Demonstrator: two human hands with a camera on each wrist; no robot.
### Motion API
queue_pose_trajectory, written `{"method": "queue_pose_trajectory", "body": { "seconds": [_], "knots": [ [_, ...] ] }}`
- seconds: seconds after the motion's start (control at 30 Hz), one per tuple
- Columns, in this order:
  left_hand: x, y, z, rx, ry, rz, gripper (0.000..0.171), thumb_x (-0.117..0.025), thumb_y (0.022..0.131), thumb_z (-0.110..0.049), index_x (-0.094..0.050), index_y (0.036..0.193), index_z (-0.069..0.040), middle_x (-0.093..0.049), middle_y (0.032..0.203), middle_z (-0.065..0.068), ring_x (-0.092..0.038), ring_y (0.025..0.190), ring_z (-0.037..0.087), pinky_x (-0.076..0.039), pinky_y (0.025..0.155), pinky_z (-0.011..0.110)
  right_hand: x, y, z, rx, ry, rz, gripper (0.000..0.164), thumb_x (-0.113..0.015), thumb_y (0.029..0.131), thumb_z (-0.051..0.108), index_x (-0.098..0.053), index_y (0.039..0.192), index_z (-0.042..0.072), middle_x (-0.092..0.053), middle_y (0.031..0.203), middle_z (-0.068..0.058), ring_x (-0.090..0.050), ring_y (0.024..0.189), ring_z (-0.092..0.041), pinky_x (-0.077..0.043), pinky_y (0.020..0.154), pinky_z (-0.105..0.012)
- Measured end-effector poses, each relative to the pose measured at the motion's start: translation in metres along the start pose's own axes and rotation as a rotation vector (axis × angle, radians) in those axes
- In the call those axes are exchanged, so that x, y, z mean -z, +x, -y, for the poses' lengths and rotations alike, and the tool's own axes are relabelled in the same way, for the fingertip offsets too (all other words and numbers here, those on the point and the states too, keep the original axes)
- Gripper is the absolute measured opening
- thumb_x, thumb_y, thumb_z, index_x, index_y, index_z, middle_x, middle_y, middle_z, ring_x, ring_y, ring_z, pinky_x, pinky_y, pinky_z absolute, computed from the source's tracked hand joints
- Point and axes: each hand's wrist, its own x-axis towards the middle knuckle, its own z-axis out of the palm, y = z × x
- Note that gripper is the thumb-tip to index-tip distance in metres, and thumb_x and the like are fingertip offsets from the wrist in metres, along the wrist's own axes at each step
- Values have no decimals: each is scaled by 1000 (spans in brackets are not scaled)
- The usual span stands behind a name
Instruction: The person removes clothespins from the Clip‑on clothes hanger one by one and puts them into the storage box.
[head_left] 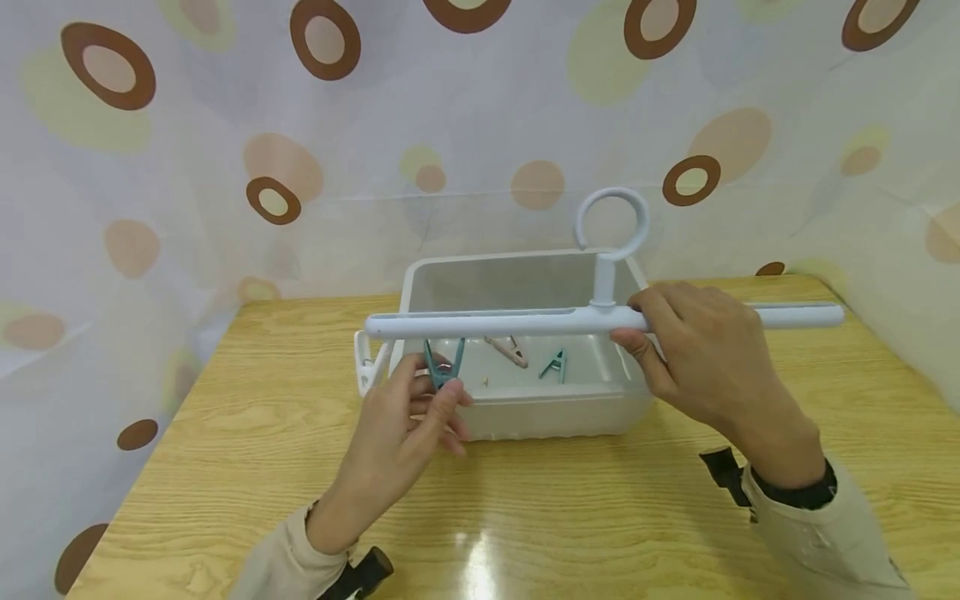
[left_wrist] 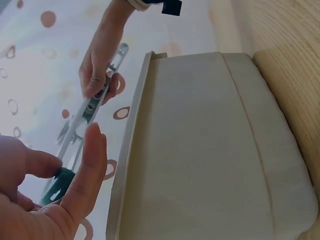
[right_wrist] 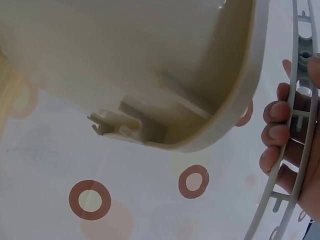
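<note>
You are facing a light, wood-grained table (head_left: 247,467), its glossy surface catching a bright patch of glare near your side. Its grain is running mostly from side to side. Directly on it, toward the far edge and roughly in the middle, a whitish plastic bin (head_left: 555,417) is standing upright, its open top facing up and its front wall facing you. On the bin's left side a white handle (head_left: 362,354) is sticking out above the table.

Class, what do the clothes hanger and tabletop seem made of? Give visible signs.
Clothes hanger: probably smooth moulded plastic; cross-ribs join its thin rails. Tabletop: glossy, wood or wood-look laminate; it shows grain and a bright reflection.
</note>
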Motion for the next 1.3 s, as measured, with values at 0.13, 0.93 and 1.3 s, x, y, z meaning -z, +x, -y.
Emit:
{"method": "queue_pose_trajectory", "body": {
  "seconds": [0.13, 0.93, 1.3],
  "knots": [
    [0, 0, 0, -41, 34, -34, 16, -55, 99, -11, -54, 102, 4, -66, 83, 19, -65, 59, 15, -56, 52, 32, -1, 0, 2, 16, -21, 29, 62, -25, 103, 52, -53, 83, 0, -54, 70, -7, -53, 58, -27, -41, 47, -38],
    [-4, 12, -1, -491, 791, -323, 19, -69, 82, 0, -51, 74, 1, -45, 53, 2, -41, 42, 8, -34, 36, 17, -6, -3, 3, 7, -40, 27, 56, -27, 102, 50, -49, 73, 7, -34, 54, 5, -32, 43, -14, -24, 38, -28],
    [-3, 15, 2, -615, 856, -395, 19, -68, 78, 0, -49, 73, 1, -42, 49, 1, -38, 36, 8, -31, 31, 20, -3, -2, 16, -50, -41, 6, 55, -27, 103, 49, -41, 67, 9, -28, 53, 5, -27, 43, -13, -19, 37, -27]
  ]
}}
